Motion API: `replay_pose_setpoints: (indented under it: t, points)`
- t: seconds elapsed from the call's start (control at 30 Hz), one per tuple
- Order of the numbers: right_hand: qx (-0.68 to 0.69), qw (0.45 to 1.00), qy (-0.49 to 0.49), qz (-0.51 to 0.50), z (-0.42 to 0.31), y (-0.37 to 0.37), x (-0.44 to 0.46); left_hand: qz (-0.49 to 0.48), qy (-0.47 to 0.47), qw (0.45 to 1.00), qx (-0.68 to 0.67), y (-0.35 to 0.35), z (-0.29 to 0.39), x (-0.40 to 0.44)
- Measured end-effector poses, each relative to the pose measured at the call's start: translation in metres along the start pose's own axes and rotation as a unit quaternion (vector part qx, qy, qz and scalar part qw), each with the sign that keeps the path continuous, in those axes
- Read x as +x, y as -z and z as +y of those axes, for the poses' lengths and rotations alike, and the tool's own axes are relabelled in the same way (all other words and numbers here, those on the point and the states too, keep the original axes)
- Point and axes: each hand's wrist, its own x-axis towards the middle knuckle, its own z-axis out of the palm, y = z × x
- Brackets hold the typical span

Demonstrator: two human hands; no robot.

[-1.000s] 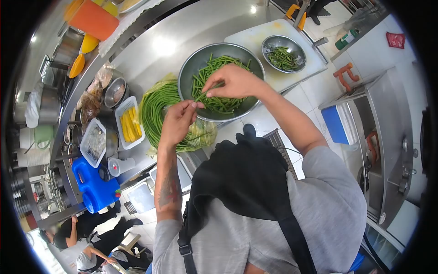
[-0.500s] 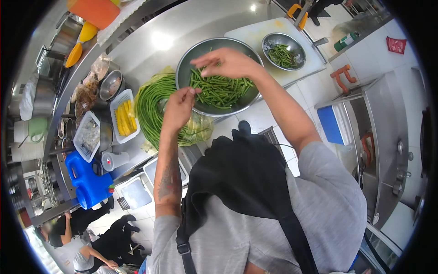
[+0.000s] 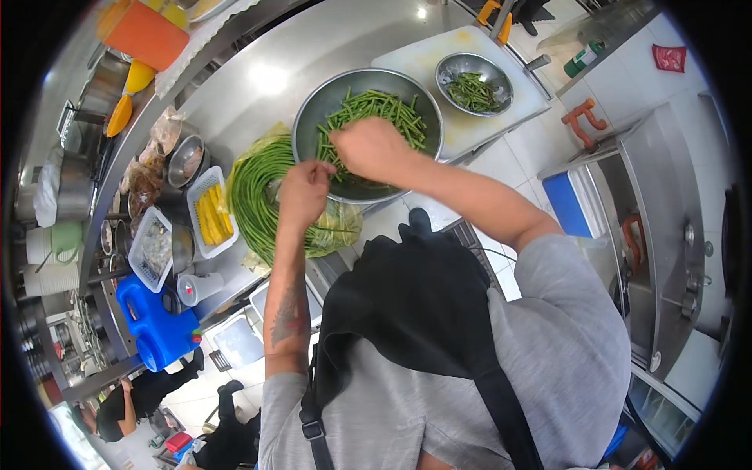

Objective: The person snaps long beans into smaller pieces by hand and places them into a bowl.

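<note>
Cut green beans [image 3: 392, 110] lie in a large metal bowl [image 3: 304, 129]. Over the bowl's left part is my right hand [image 3: 374, 147], its fingers curled closed; what they hold is hidden. My left hand [image 3: 305, 192] is pinched closed at the bowl's lower left rim, with a small green bean end showing at its fingertips. Left of the bowl, a coil of long green beans [image 3: 254, 192] rests on yellowish plastic wrap [image 3: 335, 227], partly behind my left hand. A smaller metal bowl [image 3: 442, 74] with short bean pieces [image 3: 472, 92] stands on the white cutting board [image 3: 513, 121].
Yellow items [image 3: 211, 218] fill a white basket [image 3: 231, 243] beside the coil. A blue jug [image 3: 157, 321] and a plastic container [image 3: 200, 288] stand near the counter's left edge. A person [image 3: 129, 403] in dark clothes is at the lower left.
My right hand has gone from open fingers over the beans to a closed shape, nearer my left hand. The whole view has shifted slightly.
</note>
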Motion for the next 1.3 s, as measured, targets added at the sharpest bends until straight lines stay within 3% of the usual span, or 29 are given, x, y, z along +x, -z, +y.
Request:
replay_pose_setpoints:
  t: [0.03,0.1,0.17,0.23,0.3,0.37,0.4,0.47,0.63,0.7,0.73,0.77,0.83,0.87,0.9,0.97,1.0,1.07,1.17,1.23,1.3]
  points:
    - [0.001,1.0,0.0,0.001,0.006,-0.013,-0.002,0.068,-0.032,0.988,0.132,-0.006,0.0,-0.001]
    - [-0.036,0.996,-0.052,-0.056,0.026,-0.031,-0.003,0.095,-0.021,0.987,0.128,-0.01,-0.003,-0.001]
    - [0.022,0.998,-0.052,-0.016,0.043,-0.031,-0.004,0.037,-0.007,0.998,0.058,-0.007,-0.009,0.002]
    - [0.204,0.974,0.075,0.067,0.044,-0.009,0.002,-0.006,0.026,0.999,-0.021,0.0,-0.015,0.006]
    - [0.308,0.943,-0.024,-0.12,0.029,0.011,0.005,-0.057,0.059,0.992,-0.096,0.002,-0.012,0.003]
    - [0.258,0.947,-0.012,-0.192,0.026,0.019,0.009,-0.122,0.089,0.955,-0.254,0.006,0.002,-0.001]
    - [0.257,0.947,-0.01,-0.189,0.035,0.017,0.009,-0.12,0.087,0.956,-0.252,0.008,-0.001,-0.005]
    - [0.311,0.945,-0.063,-0.075,0.06,0.016,0.012,-0.104,0.059,0.97,-0.213,0.013,-0.01,-0.011]
    - [0.41,0.894,-0.04,-0.176,0.031,0.009,-0.001,-0.114,0.058,0.97,-0.208,0.007,-0.014,-0.014]
    - [0.171,0.979,0.005,-0.109,0.007,0.008,-0.006,-0.1,0.059,0.973,-0.201,-0.003,-0.019,-0.009]
    - [0.014,0.998,0.005,-0.057,0.004,-0.017,-0.011,-0.028,-0.004,0.998,-0.056,-0.011,-0.027,-0.007]
    - [0.015,0.998,0.006,-0.058,0.009,-0.024,-0.011,0.043,-0.066,0.993,0.09,-0.016,-0.032,-0.007]
    - [0.005,0.993,-0.093,-0.072,0.022,-0.032,-0.007,0.03,-0.045,0.997,0.063,-0.016,-0.024,-0.01]
    - [-0.084,0.988,0.043,0.125,0.025,-0.028,-0.013,0.02,-0.025,0.999,0.036,-0.012,-0.019,-0.01]
    - [-0.082,0.988,0.047,0.124,0.029,-0.026,-0.012,0.023,-0.023,0.999,0.035,-0.009,-0.018,-0.008]
    - [0.21,0.969,0.129,0.0,0.031,-0.015,-0.009,-0.063,0.042,0.988,-0.134,-0.004,-0.018,-0.007]
    - [0.27,0.947,0.0,-0.175,0.015,0.012,-0.006,-0.063,0.043,0.988,-0.134,-0.002,-0.016,-0.008]
    - [0.259,0.953,-0.015,-0.159,0.027,0.008,-0.004,-0.134,0.085,0.952,-0.261,0.003,-0.013,-0.009]
    - [0.251,0.96,-0.053,-0.116,0.049,0.012,0.001,-0.103,0.086,0.967,-0.215,0.011,-0.016,-0.018]
    - [0.381,0.911,-0.063,-0.147,0.052,0.008,-0.005,-0.107,0.081,0.969,-0.205,0.011,-0.015,-0.018]
    - [0.388,0.909,-0.025,-0.152,0.036,0.003,-0.008,-0.112,0.075,0.971,-0.197,0.006,-0.015,-0.017]
